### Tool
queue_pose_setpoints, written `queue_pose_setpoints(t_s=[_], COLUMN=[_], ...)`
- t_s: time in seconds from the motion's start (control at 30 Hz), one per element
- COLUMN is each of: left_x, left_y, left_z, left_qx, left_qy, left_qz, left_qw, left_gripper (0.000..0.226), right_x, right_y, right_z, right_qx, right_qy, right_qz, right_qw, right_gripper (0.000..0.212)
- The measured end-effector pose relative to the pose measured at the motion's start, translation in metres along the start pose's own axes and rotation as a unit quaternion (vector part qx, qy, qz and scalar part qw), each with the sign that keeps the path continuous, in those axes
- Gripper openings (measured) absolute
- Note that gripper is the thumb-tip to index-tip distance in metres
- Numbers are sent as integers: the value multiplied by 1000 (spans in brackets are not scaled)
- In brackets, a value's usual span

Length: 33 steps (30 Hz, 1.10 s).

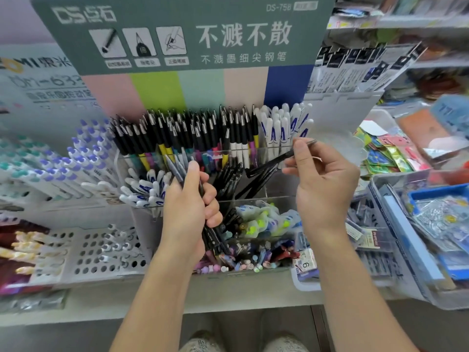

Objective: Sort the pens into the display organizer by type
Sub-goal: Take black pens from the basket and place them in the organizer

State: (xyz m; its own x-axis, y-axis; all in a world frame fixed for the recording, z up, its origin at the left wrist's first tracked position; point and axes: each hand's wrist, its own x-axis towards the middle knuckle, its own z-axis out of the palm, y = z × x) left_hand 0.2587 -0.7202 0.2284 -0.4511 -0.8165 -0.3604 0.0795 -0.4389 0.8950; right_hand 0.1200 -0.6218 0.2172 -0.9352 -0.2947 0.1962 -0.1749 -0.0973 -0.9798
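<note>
Scene: a person stands at a shop display, seen from above, both bare hands raised over a clear organizer (253, 199) of pens.
Left hand (190, 209): fingers closed around a bundle (215, 232) of dark pens, held upright and a little tilted over the organizer's middle tier.
Right hand (322, 184): thumb and forefinger pinched on one black pen (269, 163), near its upper end.
Pen axis: the black pen slants from upper right at the fingers down to lower left, its low end inside the middle tier among other black pens (228, 179).
Key relation: the matching slot lies just below and left of the right fingers, between the two hands; the right hand is nearer and already lined up with it, so a slide along the pen's own length looks like all that is needed.
Back row: black-gripped pens (182, 133) with coloured barrels stand upright; white pens (281, 125) with blue marks stand at their right.
Front tier: a mixed heap of loose pens (253, 252), unsorted.
Progress: judged partway, since a bundle is in hand and the front heap is mixed.
Header card (177, 34): reads "DS点石", "DS-758", "不溅不散", "不溅墨细尖钢笔".
Other writing: a sign at far left is too blurred to read surely.
</note>
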Motion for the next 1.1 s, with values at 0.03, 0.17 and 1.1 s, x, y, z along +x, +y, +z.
queue_pose_setpoints(t_s=[0.03, 0.17, 1.1], left_x=[-1, -2, -4], left_y=[0, -2, -7], left_z=[-1, -2, 12], left_qx=[-8, -3, 4], left_qy=[-4, -22, -16], left_qz=[-4, 1, 13], left_qw=[1000, 1000, 1000], left_gripper=[27, 13, 15], right_x=[-2, -10, 1], right_y=[7, 32, -35], right_z=[5, 19, -16], right_qx=[-27, -138, 111], right_qy=[-9, -68, -36], right_qz=[1, 9, 49], right_qw=[1000, 988, 992], right_gripper=[7, 11, 13])
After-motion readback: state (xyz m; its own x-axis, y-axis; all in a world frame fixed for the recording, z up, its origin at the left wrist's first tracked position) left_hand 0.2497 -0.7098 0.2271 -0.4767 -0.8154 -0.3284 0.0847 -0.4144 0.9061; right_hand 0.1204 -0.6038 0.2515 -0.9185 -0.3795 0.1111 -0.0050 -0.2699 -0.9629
